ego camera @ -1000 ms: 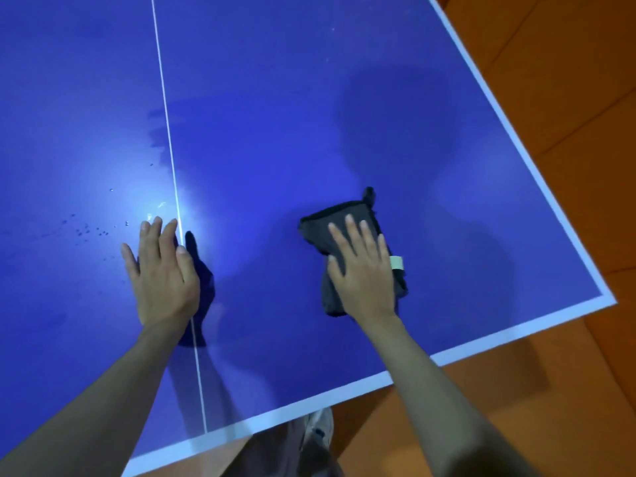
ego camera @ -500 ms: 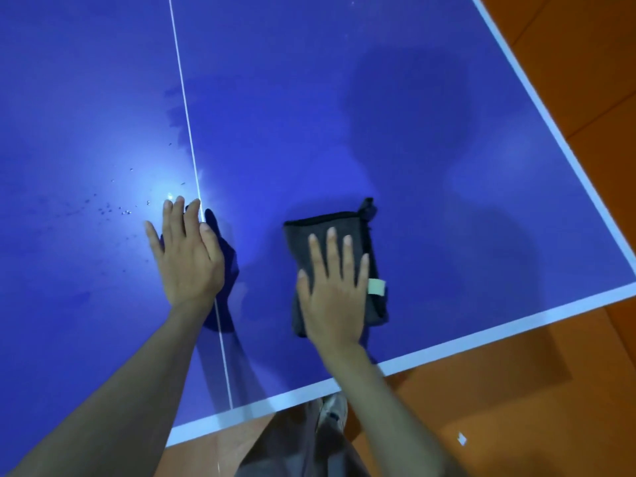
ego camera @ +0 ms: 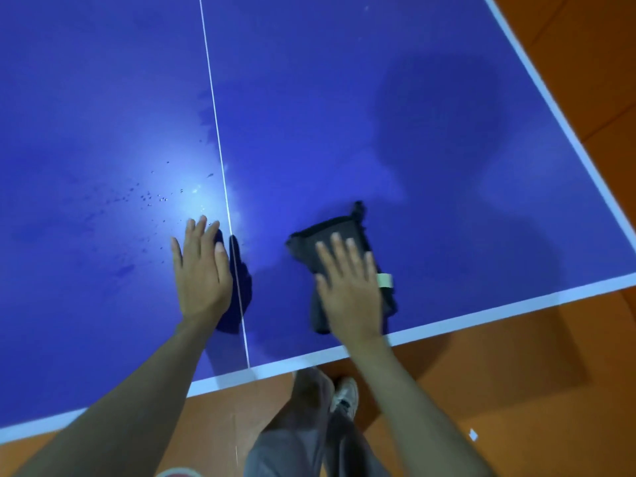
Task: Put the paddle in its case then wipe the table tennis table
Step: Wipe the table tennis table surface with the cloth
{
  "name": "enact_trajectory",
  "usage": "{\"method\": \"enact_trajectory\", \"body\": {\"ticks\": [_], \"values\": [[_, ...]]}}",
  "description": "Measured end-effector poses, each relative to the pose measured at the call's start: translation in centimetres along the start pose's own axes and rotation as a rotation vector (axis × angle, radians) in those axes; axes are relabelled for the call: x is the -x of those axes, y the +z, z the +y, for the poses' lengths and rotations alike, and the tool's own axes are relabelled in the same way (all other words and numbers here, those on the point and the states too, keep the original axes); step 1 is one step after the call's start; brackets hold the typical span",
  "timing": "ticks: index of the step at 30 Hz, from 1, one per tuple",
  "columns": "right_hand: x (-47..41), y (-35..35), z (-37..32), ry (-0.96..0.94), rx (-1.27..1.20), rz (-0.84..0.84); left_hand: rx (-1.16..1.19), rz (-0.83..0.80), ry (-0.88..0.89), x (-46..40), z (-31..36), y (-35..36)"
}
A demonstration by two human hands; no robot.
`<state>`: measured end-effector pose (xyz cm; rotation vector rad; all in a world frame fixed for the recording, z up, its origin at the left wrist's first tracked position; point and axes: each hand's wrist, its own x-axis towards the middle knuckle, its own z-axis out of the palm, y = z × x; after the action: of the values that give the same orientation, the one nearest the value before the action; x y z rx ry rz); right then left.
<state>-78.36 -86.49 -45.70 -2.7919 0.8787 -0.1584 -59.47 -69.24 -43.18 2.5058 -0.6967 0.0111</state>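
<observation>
A folded dark grey cloth (ego camera: pixel 330 242) with a small pale tag lies on the blue table tennis table (ego camera: pixel 344 115), close to its near white edge. My right hand (ego camera: pixel 351 287) presses flat on the cloth with straight fingers. My left hand (ego camera: pixel 201 270) rests flat on the table just left of the white centre line (ego camera: pixel 215 125), fingers straight, holding nothing. Neither a paddle nor a case is in view.
Small dark specks and droplets (ego camera: pixel 148 197) dot the table left of the centre line, under a bright glare. The table's near edge (ego camera: pixel 481 311) and right edge border an orange floor (ego camera: pixel 516 373). My legs and a shoe (ego camera: pixel 344 397) show below the edge.
My right hand has drawn the cloth back toward the near edge of the table. My left hand has stayed flat beside the centre line.
</observation>
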Motion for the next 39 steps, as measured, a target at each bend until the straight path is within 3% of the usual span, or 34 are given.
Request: {"method": "enact_trajectory", "body": {"ticks": [5,8,12,19,22,27,35,39], "values": [[1.2,-4.0,13.2,0.275,0.017,-0.013,-0.147,-0.047,0.009,2.2,-0.6,0.5],[1.9,-4.3,14.2,0.388,-0.002,-0.018,-0.148,-0.029,0.001,2.0,-0.5,0.6],[2.5,-2.7,7.3,0.429,0.020,0.028,-0.176,-0.022,0.023,2.1,-0.2,0.7],[7.8,1.6,-11.5,0.056,-0.026,-0.048,-0.224,0.050,-0.050,2.2,-0.6,0.9],[8.7,2.3,-14.3,-0.007,-0.039,-0.054,-0.216,0.080,-0.089,2.2,-1.1,0.9],[7.1,0.5,-5.8,-0.145,-0.044,-0.094,-0.178,0.051,-0.085,2.5,-0.7,0.6],[4.8,-4.6,15.7,0.192,0.027,-0.018,-0.184,0.051,-0.037,2.7,-0.5,0.7],[3.7,-5.9,19.9,0.350,0.043,-0.014,-0.193,0.062,-0.027,2.5,-0.5,0.8]]}}
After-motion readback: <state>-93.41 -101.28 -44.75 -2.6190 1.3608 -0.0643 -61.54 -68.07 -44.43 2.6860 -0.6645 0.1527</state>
